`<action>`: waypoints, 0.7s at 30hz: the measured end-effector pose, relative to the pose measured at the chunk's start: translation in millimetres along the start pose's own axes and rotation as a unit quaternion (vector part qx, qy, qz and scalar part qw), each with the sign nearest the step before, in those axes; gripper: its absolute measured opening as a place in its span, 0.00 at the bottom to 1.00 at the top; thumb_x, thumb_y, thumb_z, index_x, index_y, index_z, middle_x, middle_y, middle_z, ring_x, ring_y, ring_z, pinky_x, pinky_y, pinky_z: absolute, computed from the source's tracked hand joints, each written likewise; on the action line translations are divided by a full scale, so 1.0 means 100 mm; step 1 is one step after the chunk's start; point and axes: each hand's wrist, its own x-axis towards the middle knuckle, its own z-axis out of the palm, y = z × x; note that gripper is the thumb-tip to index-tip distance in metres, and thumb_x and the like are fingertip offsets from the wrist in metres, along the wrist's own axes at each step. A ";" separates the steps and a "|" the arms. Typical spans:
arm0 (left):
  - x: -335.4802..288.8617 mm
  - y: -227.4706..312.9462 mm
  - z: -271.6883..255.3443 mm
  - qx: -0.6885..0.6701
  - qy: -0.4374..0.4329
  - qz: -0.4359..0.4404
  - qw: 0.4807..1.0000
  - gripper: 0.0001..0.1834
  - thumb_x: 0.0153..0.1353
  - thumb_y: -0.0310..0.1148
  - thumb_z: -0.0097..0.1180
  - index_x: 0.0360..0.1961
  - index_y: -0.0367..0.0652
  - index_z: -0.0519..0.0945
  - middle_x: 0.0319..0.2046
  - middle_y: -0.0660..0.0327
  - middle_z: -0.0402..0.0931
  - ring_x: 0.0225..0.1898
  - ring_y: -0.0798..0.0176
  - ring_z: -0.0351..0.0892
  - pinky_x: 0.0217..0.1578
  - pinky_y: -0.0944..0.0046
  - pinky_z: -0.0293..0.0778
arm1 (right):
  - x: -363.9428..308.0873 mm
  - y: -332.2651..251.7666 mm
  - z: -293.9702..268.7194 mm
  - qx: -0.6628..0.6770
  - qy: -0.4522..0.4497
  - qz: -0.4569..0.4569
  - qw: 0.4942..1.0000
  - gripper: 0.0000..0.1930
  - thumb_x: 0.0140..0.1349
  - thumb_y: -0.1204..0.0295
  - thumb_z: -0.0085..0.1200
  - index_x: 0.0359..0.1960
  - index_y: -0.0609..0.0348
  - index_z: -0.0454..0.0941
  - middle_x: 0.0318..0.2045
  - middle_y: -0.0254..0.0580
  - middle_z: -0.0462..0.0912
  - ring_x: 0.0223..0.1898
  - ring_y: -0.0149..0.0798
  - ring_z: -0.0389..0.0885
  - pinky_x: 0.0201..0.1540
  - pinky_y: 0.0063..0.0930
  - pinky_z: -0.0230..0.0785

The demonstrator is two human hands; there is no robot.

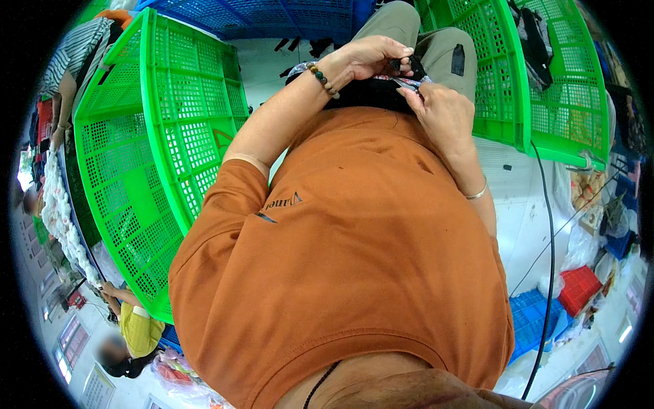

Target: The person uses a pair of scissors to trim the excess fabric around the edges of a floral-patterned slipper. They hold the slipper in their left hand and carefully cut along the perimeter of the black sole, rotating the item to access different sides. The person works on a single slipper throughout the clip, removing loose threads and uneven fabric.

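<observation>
My left hand, with a beaded bracelet at its wrist, pinches a small black fabric piece above my lap. Close by on the right, my right hand has its fingers closed around a thin, silvery, pointed tool. Its tip lies near the black piece; the rest of it is hidden in the palm, so its exact kind does not show. Beneath both hands, dark and patterned cloth rests across my lap.
A tall green plastic crate stands at my left. Another green crate, with black items in it, stands at my right. Ahead is a blue crate. A black cable hangs at right. Other people work at far left, one in yellow.
</observation>
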 end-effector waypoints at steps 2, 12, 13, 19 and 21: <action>-0.03 0.01 0.05 0.012 0.036 -0.005 0.999 0.12 0.62 0.38 0.53 0.29 0.40 0.77 0.26 0.63 0.74 0.33 0.66 0.74 0.42 0.64 0.71 | 0.02 0.07 -0.08 0.005 0.020 0.016 1.000 0.24 0.57 0.48 0.51 0.17 0.57 0.75 0.17 0.45 0.77 0.20 0.49 0.78 0.20 0.39 0.67; -0.70 0.07 0.31 0.060 -0.081 0.017 0.995 0.13 0.60 0.38 0.55 0.27 0.37 0.76 0.32 0.60 0.76 0.29 0.71 0.67 0.34 0.74 0.65 | -0.17 0.63 0.30 0.557 -0.159 0.150 0.801 0.15 0.58 0.63 0.58 0.34 0.67 0.77 0.25 0.30 0.74 0.29 0.22 0.69 0.30 0.17 0.63; -0.73 -0.01 0.20 0.054 -0.136 0.020 0.989 0.12 0.60 0.36 0.54 0.27 0.37 0.77 0.36 0.57 0.76 0.33 0.70 0.68 0.37 0.72 0.65 | -0.17 0.57 0.32 0.574 -0.177 0.142 0.787 0.15 0.57 0.64 0.59 0.34 0.67 0.77 0.25 0.31 0.75 0.28 0.21 0.68 0.30 0.16 0.62; -1.00 0.28 0.42 0.180 -0.008 0.012 0.984 0.12 0.61 0.34 0.54 0.27 0.36 0.77 0.29 0.60 0.77 0.31 0.70 0.74 0.36 0.71 0.70 | -0.15 0.49 0.31 0.636 -0.228 0.084 0.732 0.13 0.57 0.67 0.59 0.38 0.62 0.73 0.32 0.27 0.73 0.34 0.21 0.68 0.38 0.15 0.62; -0.93 0.43 0.42 0.217 -0.015 0.010 0.976 0.11 0.62 0.35 0.53 0.30 0.37 0.78 0.26 0.61 0.77 0.28 0.70 0.75 0.32 0.71 0.71 | -0.14 0.45 0.30 0.634 -0.221 0.057 0.739 0.13 0.57 0.67 0.59 0.37 0.61 0.73 0.32 0.27 0.72 0.34 0.20 0.68 0.38 0.15 0.62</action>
